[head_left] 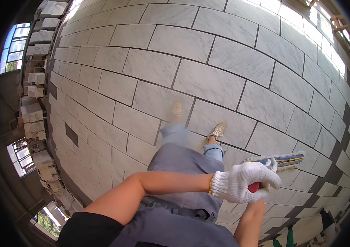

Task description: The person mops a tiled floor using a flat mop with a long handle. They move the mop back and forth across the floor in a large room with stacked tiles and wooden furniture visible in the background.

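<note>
A white knitted glove covers my left hand [241, 181], which is closed around the top of a mop handle. The red end of the handle [254, 187] shows between thumb and fingers. Beyond the hand, the flat mop head [292, 158], blue and yellow with a pale fringe, lies on the tiles to the right. My right forearm rises from the lower edge and passes beneath the left glove. That glove hides my right hand, so its fingers and hold cannot be made out. Most of the mop's shaft is hidden too.
Large grey-white marble-look floor tiles [199, 78] with dark joints spread ahead. My beige shoes [220, 129] stand on them, one blurred. Stacks of pale boxes or slabs [32, 113] line the left side by windows. A dark tile border [327, 168] runs along the right.
</note>
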`<state>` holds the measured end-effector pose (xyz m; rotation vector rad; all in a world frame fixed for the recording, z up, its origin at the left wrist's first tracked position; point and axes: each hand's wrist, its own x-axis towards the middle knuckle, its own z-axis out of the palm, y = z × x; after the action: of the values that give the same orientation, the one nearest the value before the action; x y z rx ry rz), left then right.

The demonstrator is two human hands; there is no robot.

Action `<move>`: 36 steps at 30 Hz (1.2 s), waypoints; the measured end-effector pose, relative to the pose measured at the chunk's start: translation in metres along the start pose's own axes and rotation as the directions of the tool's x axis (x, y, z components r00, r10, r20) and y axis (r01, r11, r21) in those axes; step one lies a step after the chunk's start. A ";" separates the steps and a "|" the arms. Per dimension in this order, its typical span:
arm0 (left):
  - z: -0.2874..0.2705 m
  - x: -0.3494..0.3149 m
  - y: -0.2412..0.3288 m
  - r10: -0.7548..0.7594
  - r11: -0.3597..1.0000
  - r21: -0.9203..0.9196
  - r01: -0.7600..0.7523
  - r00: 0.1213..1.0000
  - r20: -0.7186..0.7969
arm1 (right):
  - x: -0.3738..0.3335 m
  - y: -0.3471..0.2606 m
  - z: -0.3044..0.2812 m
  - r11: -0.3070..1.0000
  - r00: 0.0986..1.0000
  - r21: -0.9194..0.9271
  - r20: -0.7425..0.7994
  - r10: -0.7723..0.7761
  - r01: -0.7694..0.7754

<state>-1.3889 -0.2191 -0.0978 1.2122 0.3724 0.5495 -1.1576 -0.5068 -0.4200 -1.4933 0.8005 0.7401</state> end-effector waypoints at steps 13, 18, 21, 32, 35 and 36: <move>-0.446 -0.176 0.157 0.036 0.999 0.001 -0.044 0.800 -0.599 | -0.233 0.220 0.488 -0.404 0.186 -0.244 0.966 -0.178 0.882; -0.573 -0.307 0.318 0.415 0.909 0.383 -0.164 0.418 -0.808 | -0.449 0.410 0.662 -0.112 -0.162 0.158 0.986 -0.029 0.981; -0.581 -0.353 0.392 0.642 0.765 0.609 -0.211 0.165 -0.749 | -0.563 0.481 0.732 0.036 -0.267 0.264 0.959 0.097 0.964; -0.586 -0.360 0.445 0.830 0.481 0.876 0.033 0.303 -0.468 | -0.667 0.531 0.815 0.120 -0.375 0.380 0.720 0.584 0.917; -0.585 -0.364 0.469 0.793 0.552 0.831 -0.072 0.351 -0.497 | -0.661 0.506 0.790 0.154 -0.397 0.375 0.754 0.523 0.914; -0.587 -0.363 0.472 0.741 0.638 0.754 -0.158 0.391 -0.546 | -0.653 0.492 0.779 0.123 -0.388 0.378 0.782 0.488 0.918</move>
<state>-2.0991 0.1401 0.1581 1.6264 1.1076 1.6963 -1.9263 0.2920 -0.2077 -1.0605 -2.1750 1.2285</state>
